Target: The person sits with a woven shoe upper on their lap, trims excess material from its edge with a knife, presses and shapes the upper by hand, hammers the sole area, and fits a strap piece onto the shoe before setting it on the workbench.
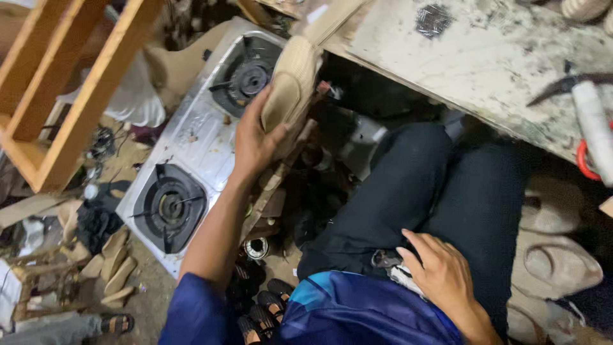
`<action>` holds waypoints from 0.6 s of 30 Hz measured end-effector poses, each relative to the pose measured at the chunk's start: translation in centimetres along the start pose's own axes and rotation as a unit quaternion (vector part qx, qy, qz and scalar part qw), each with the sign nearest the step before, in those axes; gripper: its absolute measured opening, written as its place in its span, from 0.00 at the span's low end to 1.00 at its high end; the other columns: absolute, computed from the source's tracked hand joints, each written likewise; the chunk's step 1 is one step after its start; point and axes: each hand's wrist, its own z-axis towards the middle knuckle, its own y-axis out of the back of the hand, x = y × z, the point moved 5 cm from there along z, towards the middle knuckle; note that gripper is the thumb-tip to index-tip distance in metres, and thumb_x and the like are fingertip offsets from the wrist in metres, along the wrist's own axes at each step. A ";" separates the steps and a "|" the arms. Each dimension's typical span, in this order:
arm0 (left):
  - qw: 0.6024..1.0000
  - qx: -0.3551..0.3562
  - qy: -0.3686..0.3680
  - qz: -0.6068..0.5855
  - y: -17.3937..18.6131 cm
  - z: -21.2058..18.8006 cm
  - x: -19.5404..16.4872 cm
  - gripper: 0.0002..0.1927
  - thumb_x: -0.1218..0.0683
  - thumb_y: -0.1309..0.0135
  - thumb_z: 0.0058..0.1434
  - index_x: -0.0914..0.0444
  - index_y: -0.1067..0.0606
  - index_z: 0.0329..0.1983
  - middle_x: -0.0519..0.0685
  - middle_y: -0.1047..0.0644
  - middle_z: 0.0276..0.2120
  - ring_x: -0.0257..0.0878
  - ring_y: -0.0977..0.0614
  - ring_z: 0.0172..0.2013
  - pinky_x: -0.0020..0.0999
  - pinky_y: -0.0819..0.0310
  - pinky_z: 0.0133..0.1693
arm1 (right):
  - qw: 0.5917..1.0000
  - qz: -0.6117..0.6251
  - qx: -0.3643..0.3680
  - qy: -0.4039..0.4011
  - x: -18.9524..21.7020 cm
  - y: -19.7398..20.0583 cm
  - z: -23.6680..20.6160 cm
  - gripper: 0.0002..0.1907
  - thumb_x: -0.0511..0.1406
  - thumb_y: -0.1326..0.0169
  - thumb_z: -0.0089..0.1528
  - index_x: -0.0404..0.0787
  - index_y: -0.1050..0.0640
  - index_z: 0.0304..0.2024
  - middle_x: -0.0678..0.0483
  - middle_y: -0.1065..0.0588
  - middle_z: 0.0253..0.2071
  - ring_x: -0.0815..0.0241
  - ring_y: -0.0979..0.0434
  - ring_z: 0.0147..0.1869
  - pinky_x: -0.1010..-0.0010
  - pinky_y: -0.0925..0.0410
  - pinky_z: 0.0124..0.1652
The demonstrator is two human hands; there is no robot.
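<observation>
— Starting at the left edge, what hems things in?

— A wooden frame (pixel 64 96) leans there, cut off by the top edge; below it lie wood scraps (pixel 112 265) and dark clutter on the floor; a two-burner gas stove (pixel 198 144) sits tilted beside them, its steel top bare between the burners.

— And the left hand?

— The left hand (pixel 255 137) reaches out over the stove's right edge, fingers curled around a beige shoe upper (pixel 290 83), holding it upright near the far burner; there is little free room, since the worktable (pixel 485 57) edge stands just beside the shoe.

— What is hard to make out?

— The space under the table is dark; what lies there I cannot tell; small dark items (pixel 265 306) near the blue shirt are blurred.

— Further right?

— The right hand (pixel 437 271) rests on the lap in black trousers, fingers loosely spread over a small metal-and-white object (pixel 393 265), partly hidden; whether it grips it I cannot tell; beige shoes (pixel 562 262) pile up at the right; a white handled tool (pixel 594 124) lies on the table, cut off.
</observation>
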 end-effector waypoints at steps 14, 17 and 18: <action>0.968 -0.066 0.013 0.240 7.7 5.6 5.6 0.40 0.55 0.32 0.52 0.59 0.34 0.68 0.66 0.23 0.50 0.64 0.21 0.50 0.53 0.27 0.51 | 0.998 -0.012 0.059 -0.036 -1.1 -1.1 2.9 0.18 0.41 0.39 0.56 0.43 0.18 0.47 0.53 0.22 0.31 0.56 0.20 0.33 0.64 0.28 0.37; 0.968 -0.065 0.029 0.240 8.1 5.1 6.0 0.39 0.54 0.32 0.53 0.60 0.33 0.68 0.66 0.24 0.51 0.63 0.21 0.49 0.53 0.28 0.50 | 0.996 0.004 0.087 0.026 -0.4 -1.3 3.3 0.16 0.41 0.37 0.54 0.42 0.17 0.42 0.53 0.21 0.31 0.57 0.19 0.32 0.65 0.27 0.35; 0.975 -0.056 0.025 0.215 8.0 4.8 6.0 0.39 0.54 0.32 0.53 0.60 0.33 0.68 0.64 0.23 0.52 0.62 0.21 0.51 0.52 0.28 0.51 | 0.994 0.010 0.098 0.053 -0.2 -1.6 3.4 0.15 0.41 0.36 0.53 0.41 0.17 0.40 0.54 0.21 0.31 0.56 0.19 0.33 0.64 0.27 0.34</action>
